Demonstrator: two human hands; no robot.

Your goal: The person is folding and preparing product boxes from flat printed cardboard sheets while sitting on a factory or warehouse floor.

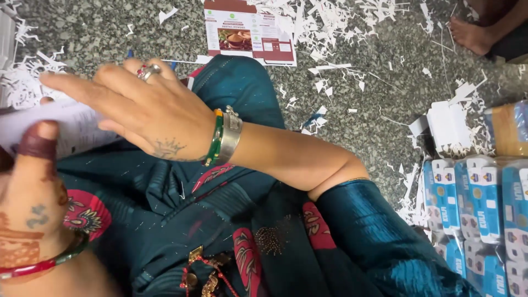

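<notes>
Speckled grey stone floor point(385, 99) spreads under everything, littered with white paper shreds point(335, 22). Nearest, teal cloth with red patterned patches point(220, 220) covers the lap. At the near left, the left hand point(30, 192) pinches a white paper sheet point(66, 126), its thumb pressed on the sheet's near edge. The right hand point(137, 104), with a ring, a green bangle and a metal cuff, lies flat on the same sheet, fingers spread and loose, grasping nothing. At the near right, shiny wrapped bundles of blue and white packets point(478, 203) lie side by side. Beyond them sits a folded white carton point(448, 126). Farthest, a flat printed carton blank point(250, 33) lies among the shreds, and another person's bare foot point(470, 33) rests at the far right.
</notes>
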